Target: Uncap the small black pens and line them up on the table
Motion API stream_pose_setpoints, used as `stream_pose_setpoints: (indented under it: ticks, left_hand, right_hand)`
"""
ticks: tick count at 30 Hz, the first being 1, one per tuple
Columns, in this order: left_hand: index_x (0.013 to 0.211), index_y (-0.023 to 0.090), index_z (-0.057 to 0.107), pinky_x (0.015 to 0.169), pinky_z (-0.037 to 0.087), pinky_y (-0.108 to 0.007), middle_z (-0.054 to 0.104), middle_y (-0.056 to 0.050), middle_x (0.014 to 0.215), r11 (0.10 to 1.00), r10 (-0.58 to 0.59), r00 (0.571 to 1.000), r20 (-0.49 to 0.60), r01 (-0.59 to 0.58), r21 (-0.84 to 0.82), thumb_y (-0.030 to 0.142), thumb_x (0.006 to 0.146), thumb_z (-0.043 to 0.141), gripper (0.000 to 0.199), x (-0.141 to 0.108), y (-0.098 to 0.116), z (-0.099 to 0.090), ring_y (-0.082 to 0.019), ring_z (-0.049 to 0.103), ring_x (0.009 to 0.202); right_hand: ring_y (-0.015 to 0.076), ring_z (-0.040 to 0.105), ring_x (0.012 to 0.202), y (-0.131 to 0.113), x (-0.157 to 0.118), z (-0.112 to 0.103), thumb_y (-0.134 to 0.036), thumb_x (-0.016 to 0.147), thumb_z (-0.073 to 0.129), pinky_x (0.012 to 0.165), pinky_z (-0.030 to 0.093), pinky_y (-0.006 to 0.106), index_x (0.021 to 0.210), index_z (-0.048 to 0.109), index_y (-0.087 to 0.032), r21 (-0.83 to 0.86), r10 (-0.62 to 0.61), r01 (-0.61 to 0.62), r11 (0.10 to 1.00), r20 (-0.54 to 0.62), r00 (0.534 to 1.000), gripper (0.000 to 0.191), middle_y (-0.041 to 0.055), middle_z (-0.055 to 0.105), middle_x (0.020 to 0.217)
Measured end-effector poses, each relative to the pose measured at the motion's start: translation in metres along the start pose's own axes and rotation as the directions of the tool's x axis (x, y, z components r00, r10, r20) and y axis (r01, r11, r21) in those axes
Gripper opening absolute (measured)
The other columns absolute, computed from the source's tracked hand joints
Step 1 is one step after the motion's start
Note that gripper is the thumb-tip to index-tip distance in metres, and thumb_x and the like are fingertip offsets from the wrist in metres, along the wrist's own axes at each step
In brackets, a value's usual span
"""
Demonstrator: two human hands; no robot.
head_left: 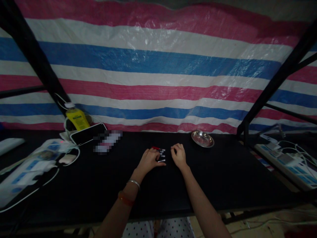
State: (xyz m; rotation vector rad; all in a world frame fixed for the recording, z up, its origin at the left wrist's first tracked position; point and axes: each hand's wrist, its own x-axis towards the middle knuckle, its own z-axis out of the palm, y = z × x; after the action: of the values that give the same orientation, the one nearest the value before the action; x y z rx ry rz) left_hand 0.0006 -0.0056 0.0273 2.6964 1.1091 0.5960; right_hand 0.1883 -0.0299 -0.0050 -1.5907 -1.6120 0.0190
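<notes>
My left hand (149, 161) rests low over the black table, its fingers curled over several small slim rods with shiny metal ends (162, 155). One red rod (155, 147) lies at the far side of the bunch. The thumb is stretched along the near side, by the closest rod (161, 161). The rods' other ends are hidden under the fingers. A short gap to the right, my right hand (179, 155) has its fingers bent in and thumb and forefinger close together; whether anything small is between them is hidden. Behind it to the right stands a shallow round metal dish (202, 138).
On the left are a phone (88, 134) propped up, a yellow bottle (77, 118), a blurred-out packet (108, 142) and a power strip (32, 170) with white cables. Another power strip (288, 165) lies far right. Black frame posts and a striped sheet (158, 76) bound the table.
</notes>
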Motion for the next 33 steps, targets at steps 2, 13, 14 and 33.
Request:
stream_pose_setpoints:
  ticks: [2, 13, 14, 33]
  left_hand:
    - [0.067, 0.019, 0.057, 0.069, 0.036, -0.030, 0.061, -0.002, 0.077, 1.000, -0.003, 1.000, -0.024, 0.003, -0.006, 0.056, 0.068, 0.064, 0.038, 0.001, 0.002, -0.001, -0.019, 0.055, 0.079]
    - [0.083, 0.022, 0.064, 0.076, 0.040, -0.032, 0.062, -0.005, 0.090, 1.000, -0.014, 0.995, -0.097, 0.016, 0.014, 0.031, 0.085, 0.051, 0.016, 0.001, -0.006, 0.005, -0.019, 0.055, 0.086]
    - [0.084, 0.022, 0.064, 0.076, 0.040, -0.033, 0.062, -0.005, 0.091, 1.000, -0.012, 0.995, -0.099, 0.013, 0.012, 0.031, 0.085, 0.051, 0.016, 0.001, -0.007, 0.006, -0.019, 0.055, 0.087]
    - [0.090, 0.021, 0.059, 0.075, 0.040, -0.033, 0.054, -0.004, 0.097, 0.999, 0.034, 0.983, -0.181, -0.027, 0.043, 0.024, 0.085, 0.051, 0.010, 0.002, -0.004, 0.001, -0.019, 0.049, 0.089]
  right_hand:
    - [0.0192, 0.047, 0.081, 0.000, 0.000, 0.000, -0.021, 0.083, 0.044, 0.076, 0.037, 0.032, 0.073, 0.060, -0.020, 0.017, -0.007, 0.007, 1.000, 0.014, 1.000, 0.019, 0.0047, 0.056, 0.079]
    - [0.0186, 0.048, 0.081, -0.003, -0.001, -0.002, -0.018, 0.081, 0.044, 0.077, 0.037, 0.030, 0.073, 0.060, -0.020, 0.027, -0.023, 0.021, 0.999, 0.066, 0.998, 0.018, 0.0036, 0.058, 0.079]
    - [0.0185, 0.048, 0.081, -0.003, -0.001, -0.002, -0.018, 0.081, 0.045, 0.076, 0.037, 0.030, 0.073, 0.060, -0.020, 0.026, -0.028, 0.027, 0.999, 0.069, 0.997, 0.018, 0.0036, 0.058, 0.078]
    - [0.0195, 0.051, 0.082, -0.019, -0.005, 0.001, -0.031, 0.078, 0.060, 0.077, 0.037, 0.033, 0.088, 0.069, -0.026, 0.177, -0.125, 0.103, 0.979, 0.118, 0.985, 0.014, 0.0036, 0.064, 0.080]
